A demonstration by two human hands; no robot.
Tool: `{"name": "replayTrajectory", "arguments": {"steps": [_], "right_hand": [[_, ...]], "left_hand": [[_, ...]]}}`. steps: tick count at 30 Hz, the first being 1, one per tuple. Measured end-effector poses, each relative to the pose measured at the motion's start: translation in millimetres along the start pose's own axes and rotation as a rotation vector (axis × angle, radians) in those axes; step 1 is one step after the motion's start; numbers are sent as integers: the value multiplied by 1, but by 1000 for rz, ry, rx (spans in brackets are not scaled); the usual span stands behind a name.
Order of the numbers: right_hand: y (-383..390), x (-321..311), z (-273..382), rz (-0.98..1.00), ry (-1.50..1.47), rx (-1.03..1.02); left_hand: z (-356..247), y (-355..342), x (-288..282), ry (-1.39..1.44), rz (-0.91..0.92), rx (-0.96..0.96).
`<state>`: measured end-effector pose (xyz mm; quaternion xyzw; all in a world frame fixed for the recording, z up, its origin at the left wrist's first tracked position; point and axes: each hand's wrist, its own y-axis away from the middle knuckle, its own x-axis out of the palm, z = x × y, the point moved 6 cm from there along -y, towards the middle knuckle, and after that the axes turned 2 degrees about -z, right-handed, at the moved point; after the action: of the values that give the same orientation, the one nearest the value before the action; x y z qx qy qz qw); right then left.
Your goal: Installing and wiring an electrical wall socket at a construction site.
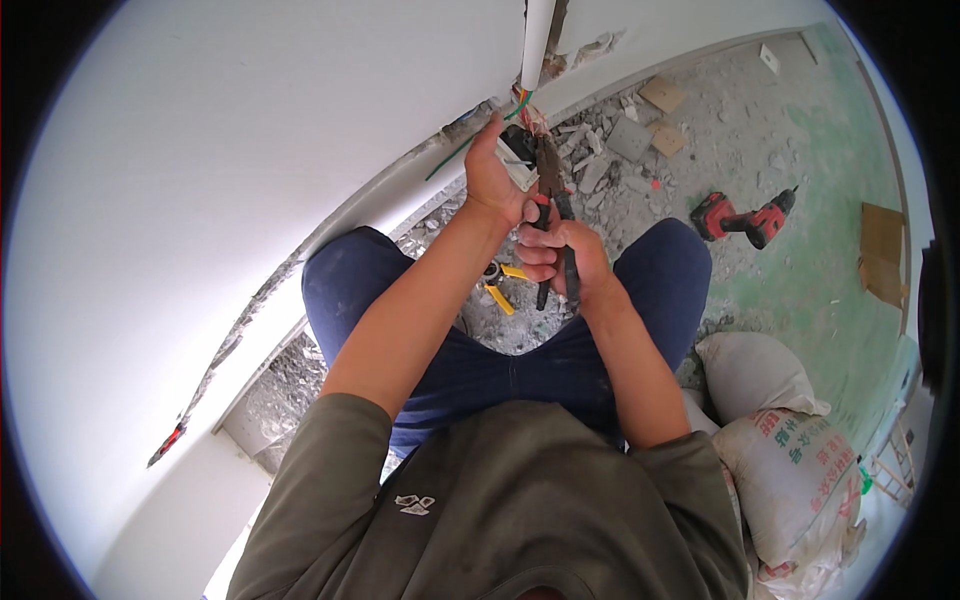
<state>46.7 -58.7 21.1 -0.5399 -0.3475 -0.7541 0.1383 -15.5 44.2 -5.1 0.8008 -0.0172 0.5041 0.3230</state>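
My left hand (490,182) is closed round a white and black electrical fitting (519,150), perhaps a socket or switch, near the foot of the wall. In my right hand (566,252) are pliers (548,170) with dark, rusty-looking jaws and black-and-red handles. Their jaws point away from me, close beside the fitting; whether they grip a wire cannot be made out. Thin green and red wires (524,102) come out of a white conduit pipe (537,45) just beyond. One green wire (449,158) sticks out to the left of my left hand.
Yellow-handled pliers (503,288) lie on the floor between my legs. Rubble (592,165) and flat square pieces (629,139) spread beyond my hands. A red-and-black cordless drill (750,217) lies to the right, near a piece of cardboard (881,252). Filled sacks (790,470) stand at lower right.
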Motion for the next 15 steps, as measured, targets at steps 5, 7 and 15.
{"name": "replayTrajectory", "arguments": {"steps": [5,7,15], "right_hand": [[22,3,33,-384,308,93],[27,9,50,-376,450,125],[35,13,105,-477,1403,266]], "left_hand": [[5,9,14,21,-27,26],[3,5,10,9,-10,55],[1,8,3,-132,-107,80]]}}
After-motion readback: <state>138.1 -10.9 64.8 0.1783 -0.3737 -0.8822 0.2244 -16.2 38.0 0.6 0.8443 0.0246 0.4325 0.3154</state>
